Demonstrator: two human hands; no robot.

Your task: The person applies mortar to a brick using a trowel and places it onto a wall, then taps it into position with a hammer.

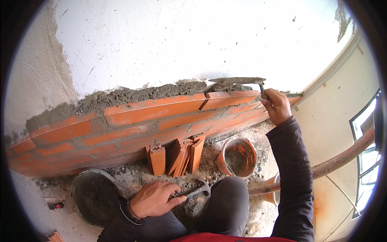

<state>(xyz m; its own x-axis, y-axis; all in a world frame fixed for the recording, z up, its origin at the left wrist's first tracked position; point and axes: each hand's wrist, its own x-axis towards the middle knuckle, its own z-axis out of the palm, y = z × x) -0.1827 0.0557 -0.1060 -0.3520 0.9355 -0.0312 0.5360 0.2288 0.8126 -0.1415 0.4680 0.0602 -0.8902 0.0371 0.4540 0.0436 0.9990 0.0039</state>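
My right hand [277, 105] grips the handle of a trowel [238, 80], whose blade lies flat over the top of a low brick wall [151, 112], close to the white wall behind. Under and beside the blade is grey mortar [141, 95], which fills the gap behind the top row of bricks. A short top brick [229, 99] sits just below the blade, with an open joint at its left end. Low in front of me, my left hand [155, 198] is closed round a hammer [202, 187], its metal head pointing right beside my knee.
Several loose orange bricks [156, 159] stand against the brick wall's foot. An orange bucket [250, 155] is right of them; a dark bucket [80, 179] stands at left. A thin string [161, 104] runs along the top bricks. A long pole [342, 157] slants in from the right.
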